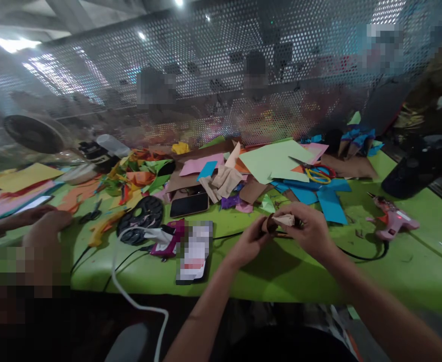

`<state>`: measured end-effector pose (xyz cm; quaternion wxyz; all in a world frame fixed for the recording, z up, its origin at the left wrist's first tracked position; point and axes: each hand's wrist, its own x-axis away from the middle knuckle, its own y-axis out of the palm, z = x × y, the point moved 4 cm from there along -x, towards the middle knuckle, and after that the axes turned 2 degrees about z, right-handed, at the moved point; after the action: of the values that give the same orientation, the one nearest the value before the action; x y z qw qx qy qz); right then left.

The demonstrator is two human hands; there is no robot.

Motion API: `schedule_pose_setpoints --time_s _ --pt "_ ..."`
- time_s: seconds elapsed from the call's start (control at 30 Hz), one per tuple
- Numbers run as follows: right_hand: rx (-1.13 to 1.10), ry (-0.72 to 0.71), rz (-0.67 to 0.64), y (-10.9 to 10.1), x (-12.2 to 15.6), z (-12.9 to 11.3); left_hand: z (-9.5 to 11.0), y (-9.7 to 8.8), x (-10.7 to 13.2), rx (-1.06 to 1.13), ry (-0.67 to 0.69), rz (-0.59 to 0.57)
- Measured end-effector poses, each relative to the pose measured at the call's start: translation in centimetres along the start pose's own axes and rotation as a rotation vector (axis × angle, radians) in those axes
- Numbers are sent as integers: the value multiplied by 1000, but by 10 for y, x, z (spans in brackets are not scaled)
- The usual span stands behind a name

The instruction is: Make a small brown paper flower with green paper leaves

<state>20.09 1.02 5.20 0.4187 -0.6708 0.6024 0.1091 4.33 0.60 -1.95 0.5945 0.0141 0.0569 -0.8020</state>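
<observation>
Brown paper, curled into a small ring (268, 224), is held in the fingers of the left hand (248, 241), and right against it a pale cone-like piece (284, 220) is gripped by the right hand (308, 227), its fingers closed around it. Both pieces are held up between the two hands, over the green tabletop (281, 284); whether they are joined cannot be told. And here comes the delicate part: if too hard a pinch is given, the ring could be crushed; if the grip is loosened, the cone could be tipped askew. Trouble may lurk to the right of the right hand, too, where a pink glue gun (396, 221) is laid, red light showing. Its black cable (360, 258) appears to be run behind both hands; were it snagged by a wrist, the gun could be dragged, and fingers could be burned if its tip is hot.
</observation>
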Motion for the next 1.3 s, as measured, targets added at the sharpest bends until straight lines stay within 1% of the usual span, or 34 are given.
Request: schedule_pose_setpoints --time_s 0.07,0.17,0.3,0.4,0.47,0.57,0.67,0.83,0.9,1.03,1.1,1.17,1.23,1.3 --pt "57 -68 2 -1 -1 -4 -1 -1 0 -51 11 -1" --pt "140 -124 13 -1 -1 -8 0 -3 1 -136 34 -12" --pt "130 -161 -101 3 1 -11 2 -4 1 -206 67 -14" --pt "119 -197 -172 7 3 -13 1 -4 -1 -199 70 -2" --pt "111 -159 -169 8 4 -11 1 -3 -2 -179 66 4" --pt "89 -49 -116 7 4 -6 0 -3 -1 -166 45 6" --pt "21 -47 -129 6 2 -7 1 -3 0 -173 41 6" --pt "-110 -44 -138 4 0 -12 -1 -5 1 -175 78 18" --pt "-114 -10 -128 5 0 -11 -2 -5 1 -162 80 27" --pt "-79 96 -106 8 2 -4 -2 -4 1 -165 43 30" --pt "-80 91 -115 10 2 -3 -2 -4 1 -173 29 26" --pt "-87 42 -113 11 2 -4 -2 -4 2 -178 23 33" --pt "-75 7 -89 10 1 -5 -4 -4 2 -180 16 44" --pt "-48 7 -56 9 0 -5 -4 -4 2 -164 15 48"
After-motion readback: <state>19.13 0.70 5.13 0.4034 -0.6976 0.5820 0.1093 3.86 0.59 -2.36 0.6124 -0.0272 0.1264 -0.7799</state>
